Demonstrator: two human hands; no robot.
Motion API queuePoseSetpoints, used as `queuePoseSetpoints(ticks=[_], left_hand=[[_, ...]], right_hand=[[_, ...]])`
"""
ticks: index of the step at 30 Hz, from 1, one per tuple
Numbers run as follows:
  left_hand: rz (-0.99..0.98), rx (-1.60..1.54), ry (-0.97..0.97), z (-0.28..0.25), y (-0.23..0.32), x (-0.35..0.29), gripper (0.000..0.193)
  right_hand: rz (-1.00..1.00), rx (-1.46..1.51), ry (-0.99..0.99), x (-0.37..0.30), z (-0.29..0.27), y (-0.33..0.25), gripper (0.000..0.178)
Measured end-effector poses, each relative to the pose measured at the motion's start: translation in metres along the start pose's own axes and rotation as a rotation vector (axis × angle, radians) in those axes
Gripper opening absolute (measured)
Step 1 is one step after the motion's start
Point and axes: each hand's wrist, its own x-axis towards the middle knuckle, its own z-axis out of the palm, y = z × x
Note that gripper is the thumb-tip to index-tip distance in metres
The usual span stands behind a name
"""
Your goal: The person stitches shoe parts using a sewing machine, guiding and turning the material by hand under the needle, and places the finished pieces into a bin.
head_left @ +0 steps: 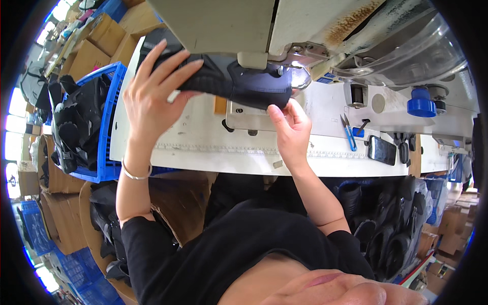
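A black shoe upper lies across the arm of a sewing machine, its right end lit by the machine's lamp. My left hand rests over the left part of the upper, fingers spread along its top and thumb at its lower edge, gripping it. At the other end, my right hand pinches the lower right rim between thumb and fingers. The machine head hides part of the upper and the needle area. A metal bangle circles my left wrist.
On the white table lie blue thread snips and a black phone. A blue crate of black uppers stands at the left. Finished-looking black shoes sit below the table at right; cardboard boxes stand behind the crate.
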Motion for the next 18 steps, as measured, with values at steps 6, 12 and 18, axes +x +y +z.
queuePoseSetpoints(ticks=[6, 12, 18], left_hand=[[-0.034, -0.010, -0.041, 0.004, -0.014, 0.017, 0.038], [-0.045, -0.008, -0.070, 0.002, -0.014, 0.017, 0.036], [0.011, 0.047, -0.099, 0.003, -0.018, 0.017, 0.041]], right_hand=[[-0.098, -0.239, 0.037, -0.017, -0.003, 0.001, 0.031], [0.032, -0.037, 0.001, -0.032, -0.010, 0.006, 0.041], [0.035, -0.002, -0.014, -0.029, -0.015, 0.029, 0.039]])
